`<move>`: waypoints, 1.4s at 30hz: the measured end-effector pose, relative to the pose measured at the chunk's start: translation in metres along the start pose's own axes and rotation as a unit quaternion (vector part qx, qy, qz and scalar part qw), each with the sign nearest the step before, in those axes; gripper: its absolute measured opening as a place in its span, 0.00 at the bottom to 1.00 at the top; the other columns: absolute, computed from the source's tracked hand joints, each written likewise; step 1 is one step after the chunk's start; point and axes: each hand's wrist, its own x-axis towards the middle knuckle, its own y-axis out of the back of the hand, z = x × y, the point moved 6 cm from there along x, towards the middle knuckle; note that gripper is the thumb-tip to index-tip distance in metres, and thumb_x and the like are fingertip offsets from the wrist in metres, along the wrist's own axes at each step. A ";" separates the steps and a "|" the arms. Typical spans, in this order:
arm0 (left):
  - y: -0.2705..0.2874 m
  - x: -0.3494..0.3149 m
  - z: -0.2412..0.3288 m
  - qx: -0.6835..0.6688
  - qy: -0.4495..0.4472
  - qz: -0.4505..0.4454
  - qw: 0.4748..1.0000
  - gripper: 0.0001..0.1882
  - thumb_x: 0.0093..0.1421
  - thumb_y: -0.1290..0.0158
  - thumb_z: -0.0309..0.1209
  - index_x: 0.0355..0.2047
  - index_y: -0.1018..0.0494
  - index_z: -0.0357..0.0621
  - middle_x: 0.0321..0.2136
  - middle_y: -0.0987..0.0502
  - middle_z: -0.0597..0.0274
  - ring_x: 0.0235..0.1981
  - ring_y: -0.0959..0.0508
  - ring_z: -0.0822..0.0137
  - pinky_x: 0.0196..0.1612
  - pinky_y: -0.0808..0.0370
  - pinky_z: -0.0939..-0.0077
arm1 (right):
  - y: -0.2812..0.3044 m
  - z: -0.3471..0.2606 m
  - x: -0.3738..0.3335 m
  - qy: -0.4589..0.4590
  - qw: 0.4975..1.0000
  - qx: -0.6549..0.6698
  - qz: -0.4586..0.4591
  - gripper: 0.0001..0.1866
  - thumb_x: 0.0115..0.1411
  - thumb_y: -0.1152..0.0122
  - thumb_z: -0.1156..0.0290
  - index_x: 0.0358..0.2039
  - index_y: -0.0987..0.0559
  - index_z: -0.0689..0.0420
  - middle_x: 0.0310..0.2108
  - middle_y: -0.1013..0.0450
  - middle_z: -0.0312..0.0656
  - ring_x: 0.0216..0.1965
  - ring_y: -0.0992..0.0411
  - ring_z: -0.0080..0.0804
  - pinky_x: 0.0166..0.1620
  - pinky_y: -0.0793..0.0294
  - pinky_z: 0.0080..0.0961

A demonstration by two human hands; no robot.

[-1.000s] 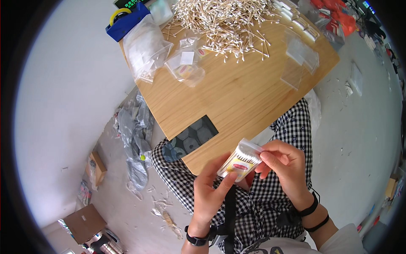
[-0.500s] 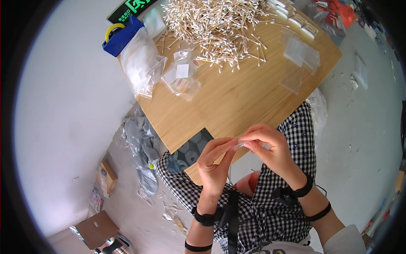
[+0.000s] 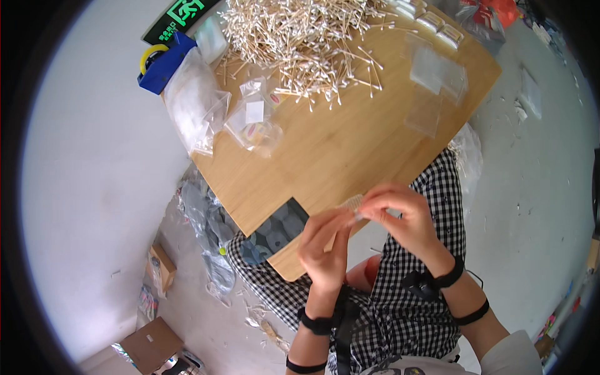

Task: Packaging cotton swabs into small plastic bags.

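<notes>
The swab packet (image 3: 352, 202) has tipped, now mostly hidden behind the fingers (image 3: 326, 225).

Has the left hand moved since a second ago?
Yes: against the near corner of the table, the left hand has moved up the picture, away from the body.

Two hands (image 3: 325, 250), one held packet (image 3: 352, 202), one tape dispenser (image 3: 167, 65), perhaps four white packs (image 3: 431, 22)
</notes>
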 end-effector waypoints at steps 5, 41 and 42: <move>0.009 -0.012 -0.006 -0.036 0.056 0.027 0.997 0.06 0.51 0.43 0.16 0.30 0.22 0.35 0.33 0.23 0.57 0.36 0.24 0.67 0.41 0.27 0.77 | -0.013 -0.009 -0.007 0.000 1.000 0.000 0.000 0.05 0.52 0.39 0.82 0.30 0.20 0.61 0.31 0.26 0.39 0.28 0.27 0.21 0.30 0.29 0.14; 0.004 -0.004 -0.027 -0.168 0.109 -0.051 0.978 0.10 0.53 0.43 0.18 0.37 0.22 0.37 0.39 0.23 0.56 0.41 0.24 0.66 0.45 0.29 0.77 | -0.016 0.014 -0.005 -0.079 0.988 0.114 -0.065 0.05 0.57 0.43 0.81 0.34 0.22 0.62 0.37 0.29 0.39 0.32 0.27 0.21 0.22 0.30 0.11; 0.006 -0.002 -0.026 -0.149 0.102 -0.043 0.983 0.10 0.51 0.42 0.18 0.35 0.22 0.37 0.37 0.23 0.56 0.39 0.24 0.66 0.43 0.28 0.76 | -0.014 0.012 -0.005 -0.046 0.993 0.098 -0.053 0.05 0.56 0.43 0.81 0.33 0.22 0.62 0.37 0.29 0.40 0.32 0.28 0.20 0.21 0.31 0.10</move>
